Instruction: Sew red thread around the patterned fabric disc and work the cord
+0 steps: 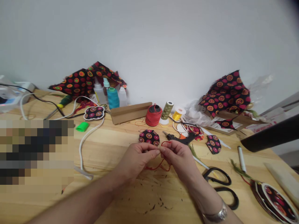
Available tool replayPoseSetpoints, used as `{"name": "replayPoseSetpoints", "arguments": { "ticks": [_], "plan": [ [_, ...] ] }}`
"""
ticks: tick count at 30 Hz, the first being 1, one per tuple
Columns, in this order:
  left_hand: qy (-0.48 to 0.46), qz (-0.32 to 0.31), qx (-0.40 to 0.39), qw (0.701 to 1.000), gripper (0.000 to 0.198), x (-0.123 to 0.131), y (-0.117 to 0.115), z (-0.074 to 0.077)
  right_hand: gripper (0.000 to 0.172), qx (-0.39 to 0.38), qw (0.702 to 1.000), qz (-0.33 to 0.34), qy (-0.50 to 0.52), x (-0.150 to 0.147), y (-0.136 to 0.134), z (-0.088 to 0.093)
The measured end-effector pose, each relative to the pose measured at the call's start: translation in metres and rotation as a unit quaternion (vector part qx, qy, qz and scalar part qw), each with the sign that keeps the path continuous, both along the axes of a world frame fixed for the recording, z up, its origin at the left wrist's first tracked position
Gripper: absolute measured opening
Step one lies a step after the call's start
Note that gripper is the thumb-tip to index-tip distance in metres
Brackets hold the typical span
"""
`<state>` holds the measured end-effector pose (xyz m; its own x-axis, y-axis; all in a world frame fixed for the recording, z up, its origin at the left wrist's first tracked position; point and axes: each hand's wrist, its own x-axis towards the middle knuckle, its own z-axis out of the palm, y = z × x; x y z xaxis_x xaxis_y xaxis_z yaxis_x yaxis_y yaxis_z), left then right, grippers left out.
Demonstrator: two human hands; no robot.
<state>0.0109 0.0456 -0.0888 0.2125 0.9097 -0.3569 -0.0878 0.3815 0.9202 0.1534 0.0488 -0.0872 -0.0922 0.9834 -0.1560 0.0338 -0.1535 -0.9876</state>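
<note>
Here, a cluttered wooden table (116, 140) fronts a grey wall (149, 40).

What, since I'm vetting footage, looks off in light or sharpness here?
In the head view: soft light on the wall; a glint on the bracelet; coarse pixelation hiding the left of the table; a dark upper-right corner; red thread slightly soft.

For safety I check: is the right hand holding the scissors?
No, the right hand pinches red cord; the scissors lie on the table.
</note>
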Motion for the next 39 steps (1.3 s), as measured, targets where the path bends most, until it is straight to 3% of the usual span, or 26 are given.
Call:
{"name": "replayPoseSetpoints", "arguments": {
  "ticks": [9, 14, 22, 29, 33, 39],
  "plan": [
    [-0.040, 0.009, -0.027, 0.999, 0.016, -0.001, -0.001, 0.001, 0.025, -0.003, 1.000, 0.011, 0.000, -0.002, -0.001, 0.002],
    [-0.059, 0.020, -0.025, 0.998, 0.018, -0.003, 0.001, 0.000, 0.023, 0.012, 0.999, 0.048, -0.006, 0.001, 0.000, 0.001],
    [-0.035, 0.079, -0.023, 0.996, 0.015, -0.003, 0.003, 0.002, 0.019, 0.106, 0.973, 0.069, -0.192, 0.009, -0.001, 0.005],
    [-0.054, 0.086, -0.024, 0.995, 0.014, -0.003, 0.003, 0.004, 0.018, 0.172, 0.960, 0.073, -0.208, 0.000, -0.015, 0.007],
    [-0.077, 0.076, -0.037, 0.993, 0.012, -0.003, 0.003, 0.003, 0.017, 0.270, 0.912, 0.106, -0.289, -0.004, -0.020, 0.006],
    [-0.132, 0.053, -0.047, 0.989, 0.013, -0.007, 0.006, -0.004, 0.018, 0.369, 0.771, 0.233, -0.465, -0.005, -0.023, 0.000]
  ]
}}
